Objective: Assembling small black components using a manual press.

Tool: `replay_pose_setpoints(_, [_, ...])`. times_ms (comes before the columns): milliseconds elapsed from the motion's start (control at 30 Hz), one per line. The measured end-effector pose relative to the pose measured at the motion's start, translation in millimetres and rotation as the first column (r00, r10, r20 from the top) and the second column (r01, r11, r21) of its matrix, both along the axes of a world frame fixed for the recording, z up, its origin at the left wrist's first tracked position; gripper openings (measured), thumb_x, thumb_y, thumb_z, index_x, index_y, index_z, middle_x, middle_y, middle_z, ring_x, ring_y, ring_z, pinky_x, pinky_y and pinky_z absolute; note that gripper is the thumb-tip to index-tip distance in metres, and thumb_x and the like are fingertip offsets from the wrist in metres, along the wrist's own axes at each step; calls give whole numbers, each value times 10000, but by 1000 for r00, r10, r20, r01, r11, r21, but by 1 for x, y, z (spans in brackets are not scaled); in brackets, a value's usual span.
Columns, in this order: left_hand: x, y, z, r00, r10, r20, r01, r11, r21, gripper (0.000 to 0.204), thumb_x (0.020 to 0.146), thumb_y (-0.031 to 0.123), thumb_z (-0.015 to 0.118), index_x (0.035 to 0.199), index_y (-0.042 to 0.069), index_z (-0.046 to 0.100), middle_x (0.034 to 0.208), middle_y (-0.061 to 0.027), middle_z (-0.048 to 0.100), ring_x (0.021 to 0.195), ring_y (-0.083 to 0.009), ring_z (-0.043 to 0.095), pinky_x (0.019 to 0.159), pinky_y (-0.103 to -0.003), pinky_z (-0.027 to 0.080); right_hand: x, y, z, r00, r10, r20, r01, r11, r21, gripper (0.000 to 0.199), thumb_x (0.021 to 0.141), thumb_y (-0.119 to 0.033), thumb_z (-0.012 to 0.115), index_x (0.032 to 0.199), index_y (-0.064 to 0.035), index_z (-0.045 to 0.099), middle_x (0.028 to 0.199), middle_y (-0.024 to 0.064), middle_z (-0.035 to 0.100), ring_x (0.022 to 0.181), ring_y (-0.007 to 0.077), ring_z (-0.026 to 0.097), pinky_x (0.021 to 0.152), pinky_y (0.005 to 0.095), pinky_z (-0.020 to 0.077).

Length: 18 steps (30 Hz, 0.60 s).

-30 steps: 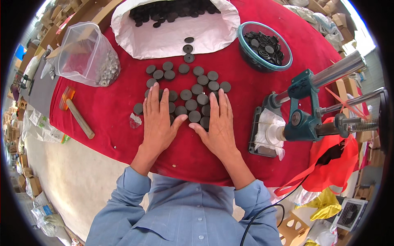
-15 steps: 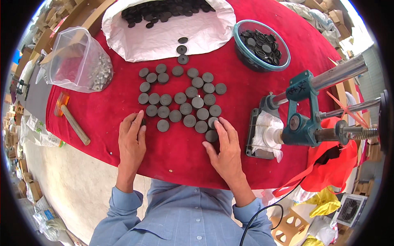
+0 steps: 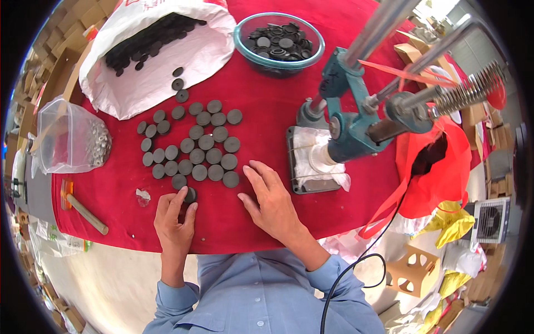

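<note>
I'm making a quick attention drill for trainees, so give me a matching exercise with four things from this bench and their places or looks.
Column one
1. Left hand
2. Bowl
3. Sack
4. Wooden-handled tool

Column two
A. White, lying with its mouth open
B. Near the left edge of the red cloth
C. Thumb and forefinger at a black disc
D. Round, with a teal rim

Pairs: 1-C, 2-D, 3-A, 4-B

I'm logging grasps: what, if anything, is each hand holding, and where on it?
The left hand has a black disc between its fingers, apparently by the rim; the right hand holds nothing.
</note>
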<state>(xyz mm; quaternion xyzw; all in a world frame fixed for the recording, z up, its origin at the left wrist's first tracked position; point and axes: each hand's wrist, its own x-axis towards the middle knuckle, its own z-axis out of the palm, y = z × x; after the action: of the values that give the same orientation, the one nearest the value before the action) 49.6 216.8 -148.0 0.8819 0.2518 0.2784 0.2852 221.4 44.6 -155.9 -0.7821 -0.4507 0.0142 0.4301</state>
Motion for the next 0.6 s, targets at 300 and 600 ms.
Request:
replay_pose_setpoints(300, [13,-11,-3,998,-69,5,69,996,60,434,838,5,829,1258,52,732,1112,-124,674,936,-242,687,732,-311,567,-7,-67,12,966,-170,-197,201,967,153,417,887,30,706,1297,-29,654,1265,193,664,1059,348,700,946,413,580])
replay_pose_setpoints(600, [36,-48,8,994,-87,62,97,979,-180,507,778,-1,899,1246,35,709,1105,-82,751,777,-117,680,666,-253,557,44,-105,18,815,-457,-357,560,781,278,475,881,36,688,1347,1,598,1288,127,652,1059,206,658,854,334,554])
